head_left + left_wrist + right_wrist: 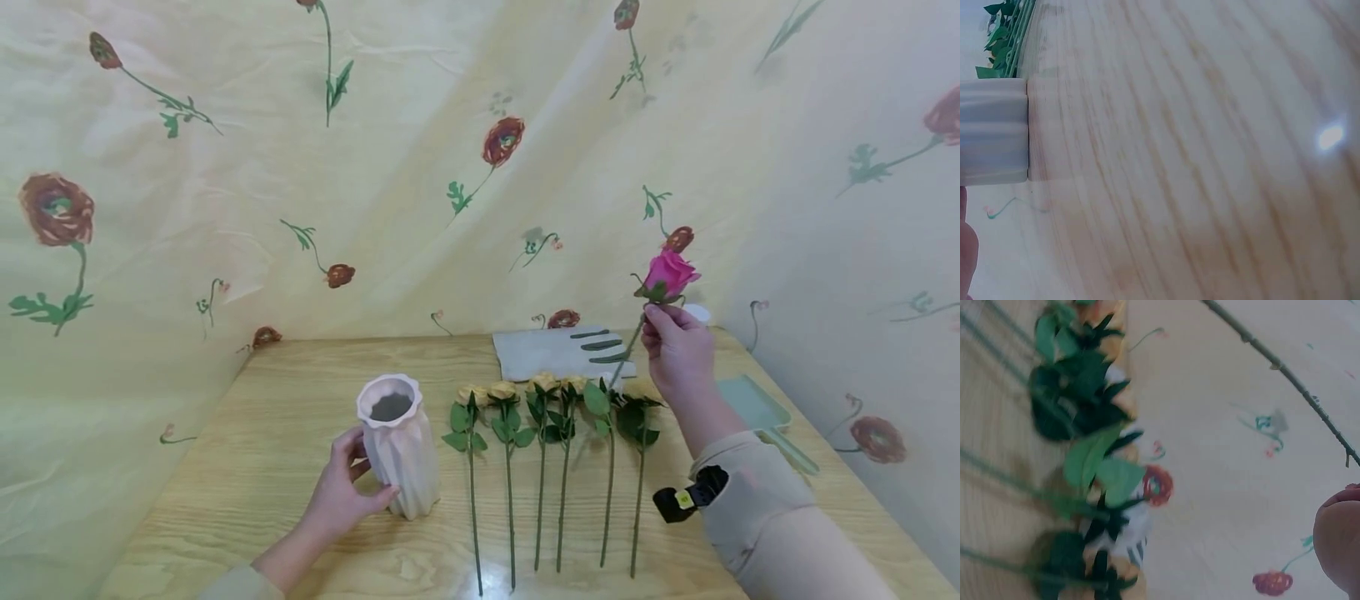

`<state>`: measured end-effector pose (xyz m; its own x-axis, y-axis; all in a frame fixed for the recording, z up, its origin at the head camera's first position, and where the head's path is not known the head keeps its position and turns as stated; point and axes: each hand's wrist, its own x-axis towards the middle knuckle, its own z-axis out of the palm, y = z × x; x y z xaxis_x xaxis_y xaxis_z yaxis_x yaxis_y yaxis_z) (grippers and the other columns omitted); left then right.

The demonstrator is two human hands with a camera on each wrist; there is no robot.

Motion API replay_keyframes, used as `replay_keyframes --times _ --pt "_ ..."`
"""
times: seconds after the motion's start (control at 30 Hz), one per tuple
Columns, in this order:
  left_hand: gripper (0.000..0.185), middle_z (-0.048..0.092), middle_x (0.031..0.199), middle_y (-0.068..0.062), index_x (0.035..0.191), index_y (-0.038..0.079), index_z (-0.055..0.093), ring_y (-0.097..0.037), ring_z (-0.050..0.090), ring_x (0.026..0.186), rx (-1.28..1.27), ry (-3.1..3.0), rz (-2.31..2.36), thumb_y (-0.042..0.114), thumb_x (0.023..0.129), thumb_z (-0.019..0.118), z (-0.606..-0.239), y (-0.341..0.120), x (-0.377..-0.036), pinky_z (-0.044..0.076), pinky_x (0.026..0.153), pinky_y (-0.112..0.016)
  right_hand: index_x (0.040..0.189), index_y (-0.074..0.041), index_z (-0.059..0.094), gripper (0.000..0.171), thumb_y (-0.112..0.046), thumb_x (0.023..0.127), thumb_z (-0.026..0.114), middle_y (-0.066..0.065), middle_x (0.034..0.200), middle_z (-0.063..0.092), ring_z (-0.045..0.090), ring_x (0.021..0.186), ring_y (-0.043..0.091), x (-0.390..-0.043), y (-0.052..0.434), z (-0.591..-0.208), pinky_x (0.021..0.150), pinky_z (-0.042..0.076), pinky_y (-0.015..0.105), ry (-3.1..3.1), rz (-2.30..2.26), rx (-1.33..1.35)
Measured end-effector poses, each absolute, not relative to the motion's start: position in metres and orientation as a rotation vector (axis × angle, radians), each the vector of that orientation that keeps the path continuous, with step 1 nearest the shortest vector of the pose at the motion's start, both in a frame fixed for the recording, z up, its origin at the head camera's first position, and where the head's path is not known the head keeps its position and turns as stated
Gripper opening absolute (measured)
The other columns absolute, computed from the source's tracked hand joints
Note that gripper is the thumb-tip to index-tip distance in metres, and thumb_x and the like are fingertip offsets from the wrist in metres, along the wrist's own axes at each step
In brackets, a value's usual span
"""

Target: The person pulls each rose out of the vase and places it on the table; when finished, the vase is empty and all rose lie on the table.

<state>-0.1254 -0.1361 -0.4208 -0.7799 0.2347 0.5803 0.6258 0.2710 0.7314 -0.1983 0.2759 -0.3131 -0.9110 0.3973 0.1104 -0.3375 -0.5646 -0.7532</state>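
A white fluted vase [408, 462] stands on the table, its opening toward me. My left hand [341, 492] holds it from the left, thumb low on the near side and fingers around the far side. The left wrist view catches the vase's base [994, 131] at the left edge. Raised at the right, my right hand [684, 350] pinches the stem of a pink rose [670, 273] just below the bloom. Its stem [1291, 375] slants down, bare, in the right wrist view. Several yellow roses [507, 433] lie side by side between the hands, stems toward me.
Behind the yellow roses lies a pale glove [532, 354] with dark green stripes. A light green dustpan-like tool [753, 404] rests at the right, partly behind my right forearm. Flower-printed cloth [405, 167] hangs around the wooden table [262, 458].
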Motion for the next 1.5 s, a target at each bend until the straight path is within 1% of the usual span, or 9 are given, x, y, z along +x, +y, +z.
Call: replay_keyframes --times 0.2,0.3,0.5,0.67,0.83,0.93,1.07,1.23,1.5 --pt "0.083 0.046 0.102 -0.008 0.118 -0.006 0.028 -0.013 0.048 0.085 -0.759 -2.182 -1.521 -0.015 0.049 0.074 -0.423 -0.138 -0.127 0.048 0.073 -0.029 0.08 -0.001 0.062 0.005 0.002 0.076 0.063 0.006 0.071 0.057 0.052 0.058 0.012 -0.19 0.298 -0.326 0.05 0.044 0.02 -1.335 2.41 -0.123" --pt "0.084 0.046 0.103 -0.01 0.12 -0.004 0.028 -0.014 0.048 0.087 -0.759 -2.199 -1.537 -0.012 0.051 0.075 -0.43 -0.141 -0.132 0.048 0.074 -0.03 0.081 0.0 0.062 0.006 0.002 0.076 0.063 0.005 0.074 0.056 0.051 0.059 0.012 -0.186 0.311 -0.336 0.05 0.044 0.02 -1.376 2.402 -0.141" --pt "0.085 0.047 0.107 -0.01 0.124 0.003 0.027 -0.016 0.048 0.091 -0.724 -2.252 -1.601 -0.003 0.055 0.078 -0.446 -0.143 -0.14 0.046 0.078 -0.029 0.08 -0.008 0.059 0.007 -0.008 0.077 0.065 0.0 0.074 0.055 0.052 0.063 0.009 -0.169 0.341 -0.362 0.055 0.046 0.018 -1.663 2.232 -0.308" --pt "0.087 0.047 0.105 -0.008 0.122 0.001 0.028 -0.017 0.048 0.089 -0.734 -2.197 -1.593 -0.008 0.051 0.078 -0.45 -0.145 -0.141 0.047 0.077 -0.026 0.097 -0.004 0.055 0.029 -0.027 0.081 0.061 -0.005 0.08 0.055 0.052 0.07 0.007 -0.159 0.358 -0.386 0.061 0.047 0.017 -2.112 1.909 -0.41" --pt "0.085 0.046 0.103 -0.01 0.119 -0.004 0.028 -0.016 0.048 0.087 -0.736 -2.196 -1.571 -0.015 0.049 0.075 -0.437 -0.143 -0.137 0.047 0.075 -0.025 0.11 0.005 0.052 0.053 -0.041 0.083 0.052 0.0 0.078 0.058 0.055 0.073 0.014 -0.157 0.363 -0.409 0.063 0.048 0.026 -2.489 1.458 -0.494" --pt "0.083 0.047 0.102 -0.011 0.117 -0.005 0.028 -0.015 0.048 0.086 -0.719 -2.212 -1.562 -0.016 0.049 0.074 -0.426 -0.142 -0.132 0.047 0.075 -0.025 0.111 0.005 0.052 0.055 -0.043 0.084 0.05 0.005 0.08 0.059 0.055 0.076 0.022 -0.156 0.36 -0.42 0.062 0.047 0.032 -2.561 1.381 -0.519" --pt "0.083 0.047 0.102 -0.009 0.118 -0.003 0.029 -0.015 0.048 0.087 -0.681 -2.231 -1.597 -0.015 0.05 0.075 -0.425 -0.146 -0.131 0.046 0.076 -0.026 0.112 0.003 0.052 0.055 -0.044 0.084 0.048 0.009 0.084 0.06 0.055 0.079 0.025 -0.154 0.355 -0.428 0.06 0.046 0.031 -2.601 1.343 -0.536" --pt "0.084 0.047 0.102 -0.008 0.119 -0.004 0.028 -0.014 0.048 0.088 -0.689 -2.217 -1.604 -0.016 0.049 0.074 -0.427 -0.149 -0.131 0.046 0.077 -0.024 0.11 0.004 0.053 0.051 -0.04 0.086 0.048 0.01 0.084 0.06 0.053 0.073 0.02 -0.153 0.354 -0.431 0.056 0.044 0.029 -2.653 1.301 -0.525" --pt "0.084 0.044 0.101 -0.004 0.117 -0.007 0.027 -0.007 0.047 0.087 -0.727 -2.183 -1.553 -0.02 0.047 0.073 -0.423 -0.147 -0.129 0.045 0.075 -0.02 0.099 0.007 0.06 0.039 -0.029 0.084 0.053 0.006 0.071 0.063 0.051 0.064 0.012 -0.153 0.354 -0.445 0.054 0.042 0.026 -2.725 1.177 -0.499"
